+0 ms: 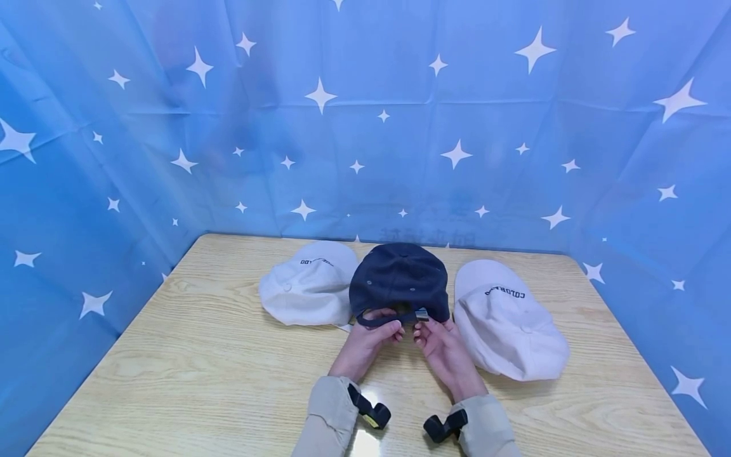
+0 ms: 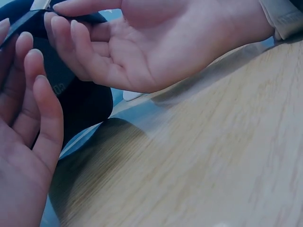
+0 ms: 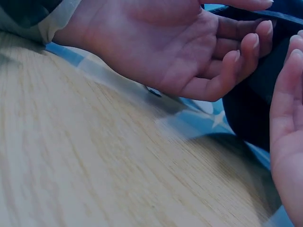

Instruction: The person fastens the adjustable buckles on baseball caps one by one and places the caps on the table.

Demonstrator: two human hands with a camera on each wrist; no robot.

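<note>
A dark navy baseball cap [image 1: 400, 273] is at the far middle of the table, its back opening and strap [image 1: 391, 320] facing me. My left hand [image 1: 368, 343] pinches the strap between thumb and fingers at its left part. My right hand [image 1: 448, 355] grips the strap's other end by the metal buckle [image 1: 421, 315]. In the left wrist view, the right hand [image 2: 142, 45] has its thumb and index finger at the strap, the other fingers loosely bent. Part of the left hand [image 3: 151, 45] shows in the right wrist view, fingers curled up at the cap's edge.
A white cap [image 1: 308, 285] with dark lettering lies left of the navy one, close against it. Another white cap [image 1: 514, 324], lettered in dark thread, lies to the right, near my right hand. Behind the wooden table [image 1: 188, 355] hangs a blue star-patterned cloth [image 1: 371, 133].
</note>
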